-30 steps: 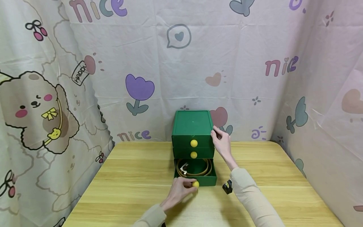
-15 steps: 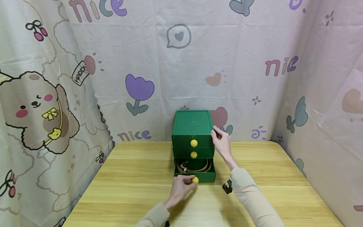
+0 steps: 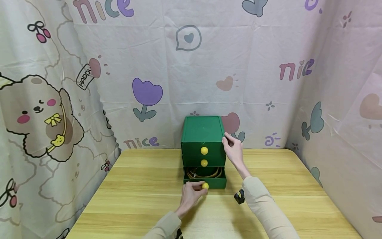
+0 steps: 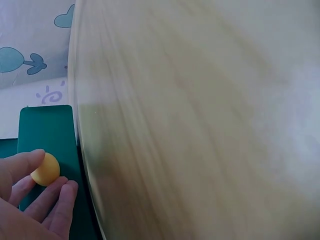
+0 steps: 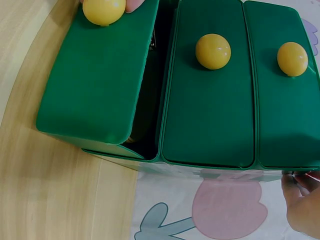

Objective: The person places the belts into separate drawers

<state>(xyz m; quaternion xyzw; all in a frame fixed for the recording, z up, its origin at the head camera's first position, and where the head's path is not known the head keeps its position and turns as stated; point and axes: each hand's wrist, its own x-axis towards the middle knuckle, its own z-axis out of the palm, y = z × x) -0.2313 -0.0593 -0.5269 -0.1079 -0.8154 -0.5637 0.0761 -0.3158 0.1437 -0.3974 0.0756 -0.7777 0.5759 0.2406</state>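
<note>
A green three-drawer box [image 3: 203,128] stands at the back of the table. Its bottom drawer [image 3: 218,183] is partly pulled out, with a coiled brown belt [image 3: 215,175] with a metal buckle inside, much of it under the upper drawers. My left hand [image 3: 189,196] pinches the bottom drawer's yellow knob [image 4: 47,170] between thumb and fingers. At the box's upper right front edge, my right hand [image 3: 234,150] holds on with its fingertips. In the right wrist view, the middle drawer [image 5: 207,110] and top drawer [image 5: 287,115] sit flush in the box.
The wooden table [image 3: 143,186] extends to both sides of the box and in front of it. Behind hangs a printed cloth [image 3: 209,59], close to the table's back edge. A black device [image 3: 239,196] shows at the right sleeve.
My left hand has moved away from me with the knob, and the bottom drawer has slid further into the box. Less of the belt shows now. The right hand stays in place.
</note>
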